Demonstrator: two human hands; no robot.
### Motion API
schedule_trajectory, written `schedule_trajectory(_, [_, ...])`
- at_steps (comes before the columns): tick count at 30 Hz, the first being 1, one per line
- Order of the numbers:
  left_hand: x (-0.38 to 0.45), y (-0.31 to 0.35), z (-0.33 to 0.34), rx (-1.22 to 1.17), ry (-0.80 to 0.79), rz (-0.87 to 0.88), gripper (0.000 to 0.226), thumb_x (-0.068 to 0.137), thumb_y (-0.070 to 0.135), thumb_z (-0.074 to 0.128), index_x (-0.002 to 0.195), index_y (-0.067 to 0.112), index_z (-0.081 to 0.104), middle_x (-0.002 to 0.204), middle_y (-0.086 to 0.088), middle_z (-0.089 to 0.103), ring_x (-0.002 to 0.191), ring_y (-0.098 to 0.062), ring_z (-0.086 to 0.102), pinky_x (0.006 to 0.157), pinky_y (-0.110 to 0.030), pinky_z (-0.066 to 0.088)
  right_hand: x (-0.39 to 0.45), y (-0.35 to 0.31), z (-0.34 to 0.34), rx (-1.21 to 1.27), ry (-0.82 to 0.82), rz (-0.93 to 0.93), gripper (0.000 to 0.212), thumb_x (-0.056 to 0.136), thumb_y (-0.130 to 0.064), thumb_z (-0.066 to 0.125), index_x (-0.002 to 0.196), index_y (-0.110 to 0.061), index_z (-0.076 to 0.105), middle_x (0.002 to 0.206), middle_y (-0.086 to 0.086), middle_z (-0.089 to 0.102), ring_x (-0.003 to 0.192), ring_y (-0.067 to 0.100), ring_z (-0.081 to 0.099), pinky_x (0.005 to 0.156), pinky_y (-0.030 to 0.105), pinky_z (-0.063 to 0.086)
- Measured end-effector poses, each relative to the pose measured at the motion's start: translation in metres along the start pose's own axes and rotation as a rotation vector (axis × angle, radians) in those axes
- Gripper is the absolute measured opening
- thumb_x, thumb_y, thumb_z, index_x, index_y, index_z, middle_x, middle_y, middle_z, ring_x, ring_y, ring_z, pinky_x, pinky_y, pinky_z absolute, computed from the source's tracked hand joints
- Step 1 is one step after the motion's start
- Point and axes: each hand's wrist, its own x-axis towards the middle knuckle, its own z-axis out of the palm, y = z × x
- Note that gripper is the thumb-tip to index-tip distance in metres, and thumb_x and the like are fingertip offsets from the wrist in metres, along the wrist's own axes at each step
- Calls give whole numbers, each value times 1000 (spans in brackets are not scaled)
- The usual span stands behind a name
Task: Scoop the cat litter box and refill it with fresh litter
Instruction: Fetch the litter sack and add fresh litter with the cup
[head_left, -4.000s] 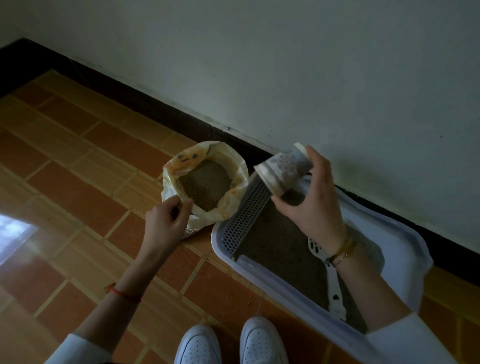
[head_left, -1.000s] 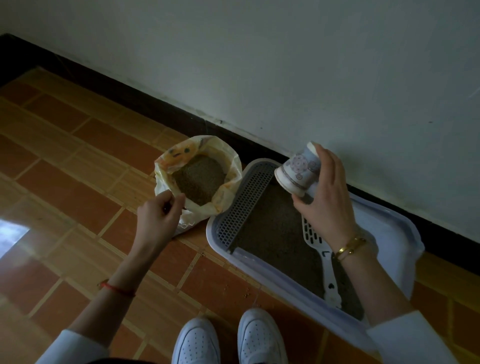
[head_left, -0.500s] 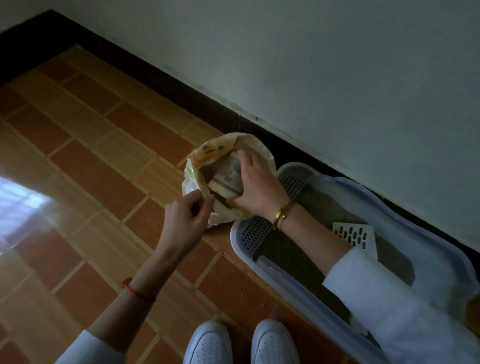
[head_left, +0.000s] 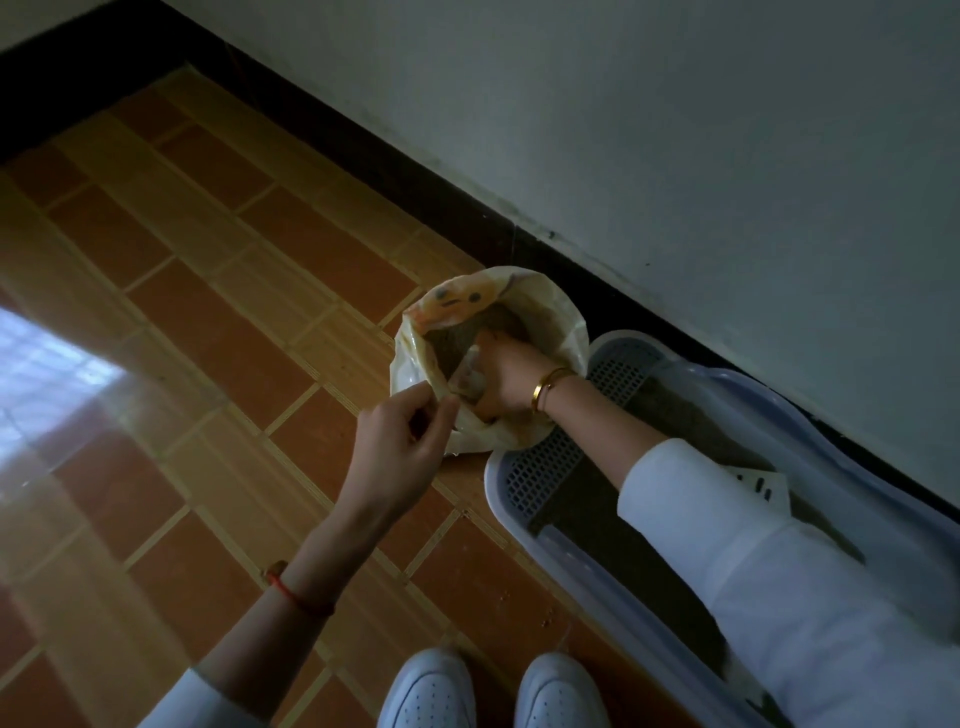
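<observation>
Yellow plastic bag (head_left: 558, 322), touching the box (head_left: 524, 480) at its grated end. Our left hand (head_left: 400, 447) pinches the rim; right hand (head_left: 506, 379), inside, clamps a cup (head_left: 467, 376) into litter. Step: refilling. Next: lift cup level, tip over box.

Yellowish litter bag (head_left: 566, 332) standing open on floor tiles, grey-brown litter (head_left: 457, 338) inside, patterned cup (head_left: 467, 376) tipped into it, pale lilac litter box (head_left: 519, 525) just beside, grille at its end, dark litter within, white scoop (head_left: 761, 483) partly hidden.
</observation>
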Motion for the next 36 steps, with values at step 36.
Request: schedule_trajectory(36, [-2, 8, -1, 101, -4, 5, 36, 96, 25, 52, 67, 4, 57, 58, -19, 55, 50, -34, 48, 49, -35, 34, -215, 103, 22, 1094, 615, 294, 73, 69, -25, 82, 130, -32, 42, 124, -10, 48, 108, 3, 52, 73, 16, 50])
